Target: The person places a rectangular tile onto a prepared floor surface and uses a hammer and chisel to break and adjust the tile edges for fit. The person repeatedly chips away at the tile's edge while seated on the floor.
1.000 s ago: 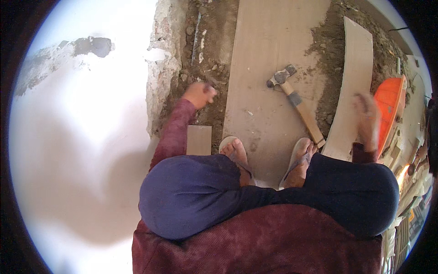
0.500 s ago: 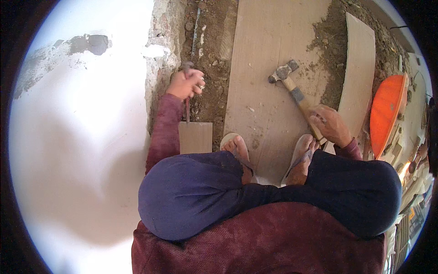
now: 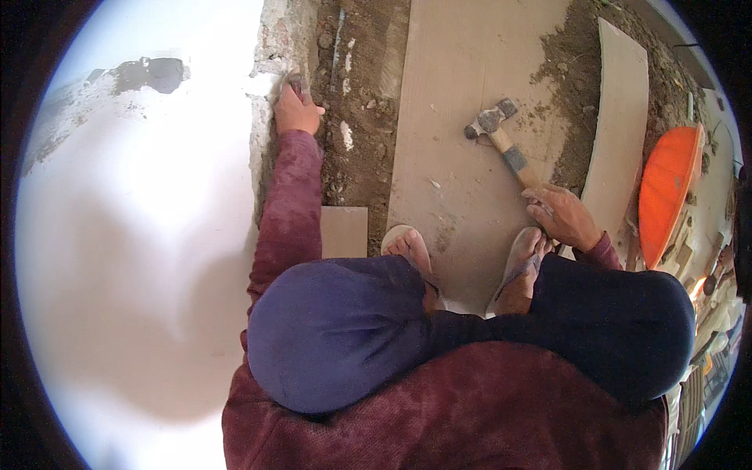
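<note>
Hands are well apart as we look down: the left hand (image 3: pixel 298 116) is wrapped around a slim, dark metal rod (image 3: pixel 294 80), chisel-like and mostly hidden by the fist, up against a ragged grey masonry strip (image 3: pixel 283 31) at the foot of the white plastered wall (image 3: pixel 157 204). The right hand (image 3: pixel 565 217) is curled over a wooden-handled, steel-headed hammer (image 3: pixel 511 153), low on its handle; how firmly, we cannot tell. The hammer is not raised, and its head appears to rest on the broad beige tiled floor (image 3: pixel 446 70). We judge the work partway along: plaster is already off much of that strip, yet pale remnants cling beside the fist. Further out, a brown band of loose soil (image 3: pixel 368 141) lies uncovered between wall and floor, with a small rectangular beige tile piece (image 3: pixel 345 231) at its near end. Over on the right, a long, narrow beige tile (image 3: pixel 619 94) lies on soil, near a bright orange basin (image 3: pixel 670 196).
</note>
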Action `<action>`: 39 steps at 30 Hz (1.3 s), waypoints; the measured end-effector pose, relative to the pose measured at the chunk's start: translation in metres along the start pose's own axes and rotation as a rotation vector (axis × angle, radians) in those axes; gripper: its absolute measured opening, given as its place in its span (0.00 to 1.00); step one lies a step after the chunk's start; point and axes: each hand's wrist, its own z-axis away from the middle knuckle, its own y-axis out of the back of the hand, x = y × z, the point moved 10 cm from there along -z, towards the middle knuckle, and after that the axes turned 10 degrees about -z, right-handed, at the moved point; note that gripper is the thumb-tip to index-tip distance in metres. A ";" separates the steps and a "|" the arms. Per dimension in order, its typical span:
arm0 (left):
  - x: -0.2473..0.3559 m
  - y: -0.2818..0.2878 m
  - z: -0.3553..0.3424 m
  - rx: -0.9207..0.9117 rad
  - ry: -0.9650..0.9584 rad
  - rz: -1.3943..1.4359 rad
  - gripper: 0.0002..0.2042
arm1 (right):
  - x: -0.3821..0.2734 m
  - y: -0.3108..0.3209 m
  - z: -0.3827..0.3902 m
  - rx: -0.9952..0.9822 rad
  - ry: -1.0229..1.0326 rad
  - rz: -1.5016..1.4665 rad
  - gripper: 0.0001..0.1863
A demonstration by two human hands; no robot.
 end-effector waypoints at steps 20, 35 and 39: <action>0.048 0.020 0.042 -0.386 -0.064 0.638 0.16 | 0.031 -0.013 -0.015 0.299 -0.137 0.201 0.36; 0.157 0.029 -0.009 -0.213 -0.566 0.900 0.10 | -0.241 0.189 -0.028 0.340 0.143 -0.256 0.24; 0.152 0.025 -0.006 -0.113 -0.622 0.899 0.12 | -0.273 0.176 -0.058 0.364 0.180 -0.377 0.21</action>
